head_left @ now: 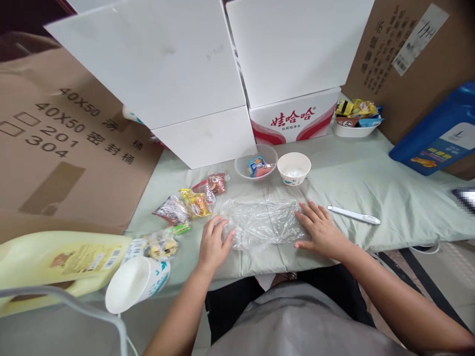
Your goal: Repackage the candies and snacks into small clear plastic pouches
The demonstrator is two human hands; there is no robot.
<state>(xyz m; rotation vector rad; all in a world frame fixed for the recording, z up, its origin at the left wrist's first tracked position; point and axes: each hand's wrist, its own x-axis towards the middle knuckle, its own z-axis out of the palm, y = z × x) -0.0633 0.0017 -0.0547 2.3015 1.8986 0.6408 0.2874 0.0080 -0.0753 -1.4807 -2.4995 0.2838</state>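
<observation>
A crumpled clear plastic bag [261,222] lies flat on the pale green cloth [356,173] right in front of me. My left hand [214,243] rests on its left edge, fingers curled onto the plastic. My right hand [322,228] lies flat on its right edge with fingers spread. Several wrapped snacks [193,202] sit just left of the bag. Behind it stand a clear bowl [256,162] holding a few small packets and a white bowl [294,168].
A white pen-like tool [354,215] lies right of my right hand. White boxes [208,133] and cardboard [55,138] wall the back and left. A tipped paper cup [135,283] and yellow jug [55,259] lie at left; a blue jug [438,133] and snack tray [354,129] stand at right.
</observation>
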